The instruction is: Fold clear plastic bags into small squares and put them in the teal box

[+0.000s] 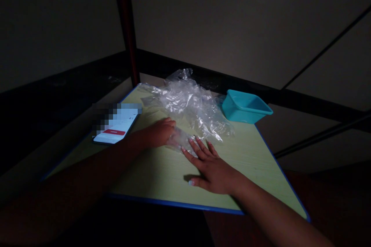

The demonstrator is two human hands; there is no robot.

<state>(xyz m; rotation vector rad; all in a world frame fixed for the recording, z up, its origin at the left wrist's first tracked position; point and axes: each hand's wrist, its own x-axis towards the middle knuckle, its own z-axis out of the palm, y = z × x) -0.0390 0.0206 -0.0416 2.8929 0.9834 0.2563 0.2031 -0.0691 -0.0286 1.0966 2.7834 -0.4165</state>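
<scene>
A small clear plastic bag (181, 139) lies flat on the table between my two hands. My left hand (162, 132) is closed at the bag's left end, its fingers curled on the plastic. My right hand (210, 166) rests with fingers spread, the fingertips on the bag's right end and the thumb held out to the side. Just beyond my hands sits a loose heap of crumpled clear plastic bags (188, 100), shiny and spread toward the right.
A turquoise plastic basket (246, 107) stands at the table's far right edge. To the left lies a phone (116, 125) with its screen lit. The pale yellow table (255, 173) has a blue rim, and walls rise behind it. The surroundings are dark.
</scene>
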